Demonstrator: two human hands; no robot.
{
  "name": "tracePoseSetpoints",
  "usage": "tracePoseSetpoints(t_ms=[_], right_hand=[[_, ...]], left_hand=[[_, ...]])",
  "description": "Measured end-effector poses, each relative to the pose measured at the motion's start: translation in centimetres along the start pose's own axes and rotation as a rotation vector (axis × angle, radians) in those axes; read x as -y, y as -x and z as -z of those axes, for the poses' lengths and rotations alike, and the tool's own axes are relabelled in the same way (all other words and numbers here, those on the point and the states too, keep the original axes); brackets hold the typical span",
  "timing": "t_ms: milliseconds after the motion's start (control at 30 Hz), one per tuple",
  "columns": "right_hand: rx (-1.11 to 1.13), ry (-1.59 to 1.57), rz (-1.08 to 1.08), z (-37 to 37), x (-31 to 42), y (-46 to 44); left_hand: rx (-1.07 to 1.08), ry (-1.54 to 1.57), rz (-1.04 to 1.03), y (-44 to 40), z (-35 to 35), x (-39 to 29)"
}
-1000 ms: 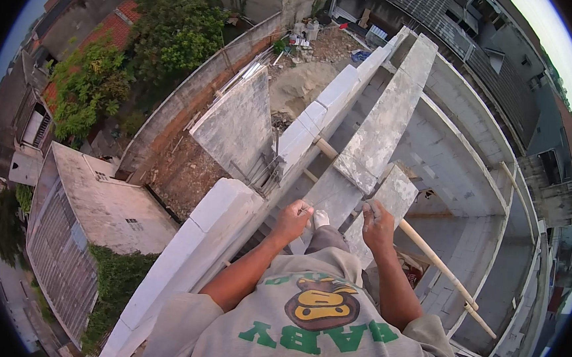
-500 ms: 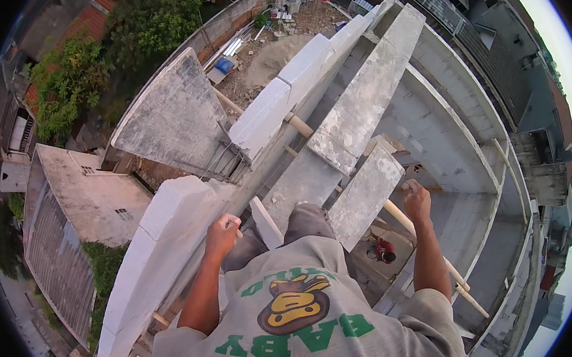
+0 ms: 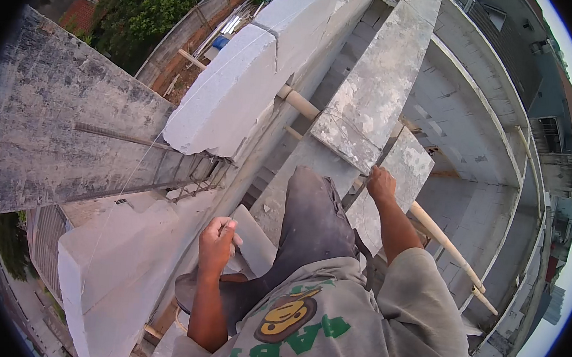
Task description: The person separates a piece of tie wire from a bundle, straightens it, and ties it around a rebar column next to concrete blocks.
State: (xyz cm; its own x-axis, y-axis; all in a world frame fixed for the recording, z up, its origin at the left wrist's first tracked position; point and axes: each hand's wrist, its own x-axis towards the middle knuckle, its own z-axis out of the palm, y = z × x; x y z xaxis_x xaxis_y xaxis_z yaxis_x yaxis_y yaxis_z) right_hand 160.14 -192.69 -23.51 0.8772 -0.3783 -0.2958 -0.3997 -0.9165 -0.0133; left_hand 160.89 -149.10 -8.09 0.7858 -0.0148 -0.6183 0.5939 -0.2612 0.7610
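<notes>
My left hand [image 3: 217, 245] is raised beside my knee, its fingers pinched together. Whatever is between them is too small to make out. My right hand [image 3: 382, 184] is closed at the near corner of the upper plank [image 3: 372, 85]. A small dark bit shows by its fingertips, but I cannot tell what it is. A thin dark strand curls over that plank. White wall blocks [image 3: 229, 95] stand to the left, with a thin pale string [image 3: 123, 187] running down past them. A short plank [image 3: 391, 186] lies under my right hand.
Wooden poles [image 3: 444, 242] pass beneath the planks. Rebar [image 3: 200, 176] sticks out at a gap between the blocks, beside a grey concrete slab [image 3: 65, 116]. Open rooms with block walls [image 3: 482, 126] drop away on the right. Trees [image 3: 151, 16] are far below.
My view has come forward and down. The right hand has moved left to the plank's corner. My knee shows further forward, and the person below is out of sight.
</notes>
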Motion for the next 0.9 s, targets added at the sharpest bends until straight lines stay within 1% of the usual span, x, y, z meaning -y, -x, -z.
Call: tracePoseSetpoints(t_ms=[67,100,133,167,233,300,367,467,500,633,700,733,767,800,833,900], right_hand=[[0.124,-0.061,0.049,-6.9,1.7,-0.3],[0.186,-0.101,0.065,-9.9,2.5,-0.1],[0.222,-0.089,0.133,-12.3,3.0,0.4],[0.304,-0.101,0.132,-14.7,3.2,0.5],[0.449,-0.086,-0.014,-18.7,3.1,1.0],[0.491,-0.045,0.010,-21.5,2.0,1.8],[0.516,-0.047,-0.070,-25.3,0.2,2.4],[0.533,-0.064,-0.205,-28.5,-1.4,2.4],[0.536,-0.045,-0.189,-28.7,-1.7,2.4],[0.493,-0.036,-0.144,-28.0,-2.9,0.9],[0.384,0.031,0.073,-27.0,-3.5,-2.9],[0.157,-0.102,0.081,-21.6,-1.2,-3.6],[-0.048,-0.348,-0.062,-16.1,1.9,-3.9],[-0.166,-0.380,-0.011,-10.2,5.5,-3.7],[-0.361,-0.387,0.218,-7.7,7.4,-4.0],[-0.364,-0.481,0.424,-1.5,15.1,-1.1]], left_hand=[[-0.039,0.019,0.008,-1.6,0.5,2.6],[-0.074,0.097,0.010,-2.1,0.4,3.6],[-0.090,0.101,0.005,-2.7,0.3,4.7],[-0.110,0.105,-0.005,-3.3,0.2,5.8],[-0.143,0.111,-0.008,-4.3,-0.2,7.7],[-0.159,0.115,0.018,-4.8,-1.4,9.2],[-0.148,0.040,0.007,-5.0,-2.5,9.4],[-0.160,-0.089,-0.030,-5.0,-3.1,9.2],[-0.167,-0.106,-0.047,-4.9,-3.0,9.5],[-0.213,-0.113,-0.043,-3.9,-1.9,10.5],[-0.241,-0.101,-0.052,-3.8,-1.6,10.4],[-0.255,-0.099,-0.048,-3.4,-1.3,9.9],[-0.273,-0.098,-0.041,-3.0,-1.1,9.5],[-0.273,-0.069,-0.059,-2.8,-0.9,9.8],[-0.271,-0.044,-0.077,-2.9,-1.0,10.2],[-0.265,-0.022,-0.082,-2.9,-1.3,10.1]])
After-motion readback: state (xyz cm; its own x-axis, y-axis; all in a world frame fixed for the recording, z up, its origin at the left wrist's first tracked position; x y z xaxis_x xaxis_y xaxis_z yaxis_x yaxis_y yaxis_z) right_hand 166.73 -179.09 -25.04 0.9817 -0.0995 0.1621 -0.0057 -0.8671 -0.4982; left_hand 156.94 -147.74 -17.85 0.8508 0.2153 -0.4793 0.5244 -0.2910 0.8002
